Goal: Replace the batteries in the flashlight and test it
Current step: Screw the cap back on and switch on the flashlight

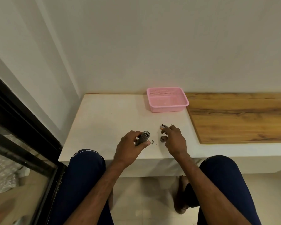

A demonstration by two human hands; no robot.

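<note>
My left hand grips a small grey flashlight body just above the white tabletop, its open silver end pointing up and away from me. A little to the right, my right hand hovers over the table with the fingers bent. Its fingertips touch a dark battery holder lying on the table. A small dark round cap stands by the thumb. Whether the hand is gripping the holder is unclear.
A pink plastic basket stands at the back of the white top, near the wall. A wooden surface adjoins it on the right. Small dark specks lie between my hands. My knees are under the front edge; a dark-framed glass door is at left.
</note>
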